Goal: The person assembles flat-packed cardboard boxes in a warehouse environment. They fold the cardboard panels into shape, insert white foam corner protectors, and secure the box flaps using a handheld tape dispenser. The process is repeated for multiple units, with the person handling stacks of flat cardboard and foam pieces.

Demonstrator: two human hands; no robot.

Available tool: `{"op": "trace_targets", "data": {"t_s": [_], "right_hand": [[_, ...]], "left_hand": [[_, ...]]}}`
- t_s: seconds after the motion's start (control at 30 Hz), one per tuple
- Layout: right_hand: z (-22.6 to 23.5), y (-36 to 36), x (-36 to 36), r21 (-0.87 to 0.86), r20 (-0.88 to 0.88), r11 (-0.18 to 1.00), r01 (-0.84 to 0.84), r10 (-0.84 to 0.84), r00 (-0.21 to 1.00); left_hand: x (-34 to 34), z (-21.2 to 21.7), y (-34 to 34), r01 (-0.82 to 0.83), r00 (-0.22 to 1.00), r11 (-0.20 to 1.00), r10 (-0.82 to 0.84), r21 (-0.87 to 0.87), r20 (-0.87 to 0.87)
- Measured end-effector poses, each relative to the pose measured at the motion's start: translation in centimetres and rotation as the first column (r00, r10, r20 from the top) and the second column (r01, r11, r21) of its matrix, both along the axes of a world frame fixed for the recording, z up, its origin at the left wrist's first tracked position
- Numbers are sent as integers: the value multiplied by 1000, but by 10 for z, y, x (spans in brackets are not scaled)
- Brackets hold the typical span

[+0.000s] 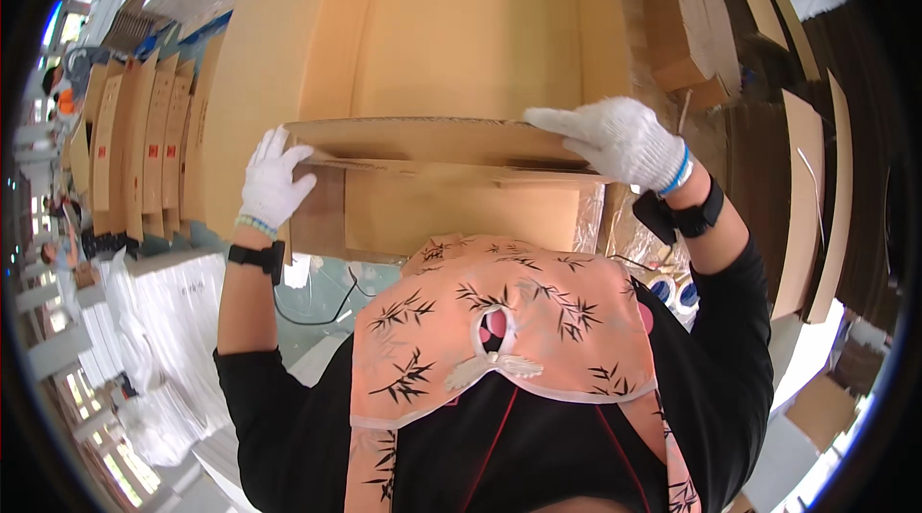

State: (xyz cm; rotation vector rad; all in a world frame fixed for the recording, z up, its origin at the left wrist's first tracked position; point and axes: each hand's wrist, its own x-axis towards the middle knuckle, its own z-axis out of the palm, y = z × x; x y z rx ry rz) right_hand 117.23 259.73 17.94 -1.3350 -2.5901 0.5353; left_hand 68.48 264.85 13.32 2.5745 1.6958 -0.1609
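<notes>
Large brown carton (461,52): one, corrugated board, directly in front of the body, interior bare and facing up.

Upright flap (432,141): one, at the carton's near side, spanning between both hands, raw corrugated edge uppermost.

Lower panel (451,210): one, plain brown, between upright flap and apron (504,321).

Left hand (274,182): white knit glove, fingers spread and unclenched, at the flap's left end, fingertips at the corner; a pinch there impossible to confirm.

Right hand (624,140): white knit glove, index finger extended along the flap's top edge, remaining fingers partly curled at the right end; firm hold or mere contact impossible to tell.

Handling, by judgement: folding best done with equal pressure at both ends, crease followed squarely, corners aligned before pressing, fingertips clear of the closing fold, no bending of board at mid-span.

Labels: small red marks on standing cartons (144,143) at left, too small to read. Large carton: no legible lettering on visible faces. Apron: dark leaf-sprig print on peach cloth, no writing. Brands: none identifiable.
</notes>
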Motion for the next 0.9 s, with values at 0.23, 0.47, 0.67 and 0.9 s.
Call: {"op": "trace_targets", "data": {"t_s": [0.23,0.47,0.67,0.9], "right_hand": [[-85,-18,1,-83,-45,997,-8,5,999],[-75,-21,-4,-166,22,986,16,-12,1000],[-67,-57,-12,-26,197,975,221,-211,957],[-79,-63,-10,90,43,930,355,-360,932]], "left_hand": [[20,9,11,69,979,987,-95,142,182],[52,1,41,292,906,926,-347,-238,-241],[43,-28,45,409,854,891,-449,-196,-263],[41,-37,53,443,816,877,-481,-186,-321]]}}
